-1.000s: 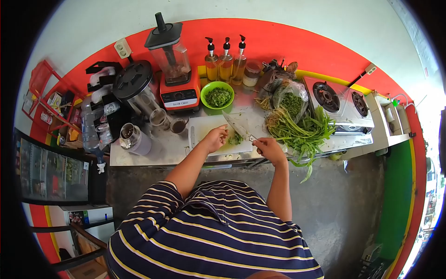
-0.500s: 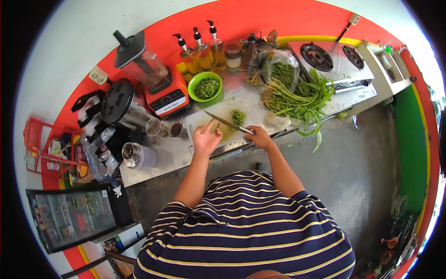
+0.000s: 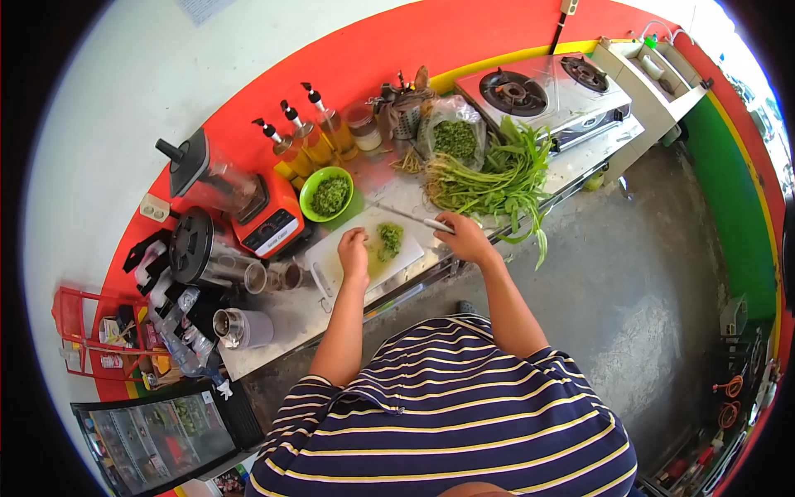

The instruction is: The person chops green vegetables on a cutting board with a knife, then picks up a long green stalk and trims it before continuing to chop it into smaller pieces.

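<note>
My right hand (image 3: 464, 238) grips the handle of a kitchen knife (image 3: 411, 217), whose blade points left above the far edge of the white cutting board (image 3: 331, 280). A small heap of chopped green herbs (image 3: 389, 239) lies on the board, with finer wet bits around it. Over the left part of the board, my left hand (image 3: 354, 255) is raised with its fingers curled in and nothing visible in them. Behind the board stands a bright green bowl (image 3: 308, 199) of chopped greens.
A bunch of leafy stems (image 3: 489, 178) lies right of the board, beside a plastic bag of greens (image 3: 455, 139). Further right is a gas stove (image 3: 542, 91). A red blender (image 3: 269, 224), pump bottles (image 3: 306, 141) and a steel-topped jar (image 3: 244, 328) stand to the left.
My left hand's spread fingers have left the knife blade and curled in. The knife has lifted away from the herb heap toward the back right. The view has turned.
</note>
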### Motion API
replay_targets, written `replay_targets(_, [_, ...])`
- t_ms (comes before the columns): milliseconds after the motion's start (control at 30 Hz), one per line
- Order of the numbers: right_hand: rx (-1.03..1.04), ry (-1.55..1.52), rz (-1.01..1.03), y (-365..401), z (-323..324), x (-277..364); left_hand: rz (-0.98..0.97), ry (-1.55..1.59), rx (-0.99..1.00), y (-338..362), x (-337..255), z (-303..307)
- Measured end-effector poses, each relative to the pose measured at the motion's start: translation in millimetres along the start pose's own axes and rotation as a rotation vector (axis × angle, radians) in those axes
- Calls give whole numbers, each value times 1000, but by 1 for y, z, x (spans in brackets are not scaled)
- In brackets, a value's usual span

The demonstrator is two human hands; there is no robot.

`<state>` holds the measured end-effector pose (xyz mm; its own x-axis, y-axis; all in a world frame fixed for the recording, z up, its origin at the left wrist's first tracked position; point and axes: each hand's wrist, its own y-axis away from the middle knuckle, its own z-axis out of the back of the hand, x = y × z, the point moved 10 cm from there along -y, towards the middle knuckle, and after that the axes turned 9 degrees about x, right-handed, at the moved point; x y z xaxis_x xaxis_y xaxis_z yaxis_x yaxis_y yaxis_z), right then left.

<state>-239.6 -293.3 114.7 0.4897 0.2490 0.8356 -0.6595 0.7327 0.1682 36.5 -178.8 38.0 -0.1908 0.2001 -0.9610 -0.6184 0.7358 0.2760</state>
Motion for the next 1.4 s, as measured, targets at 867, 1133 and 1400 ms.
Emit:
replay_targets(867, [-309,-275,-72,32,209,-118,-293,-641,499,15,-58,-248])
replay_targets(1133, [-154,-482,48,0,179,-81,-125,-272,556,2,-75,-229])
replay_targets(1400, [-30,-442,87,-31,136,-67,40,490,214,-19,-49,-180])
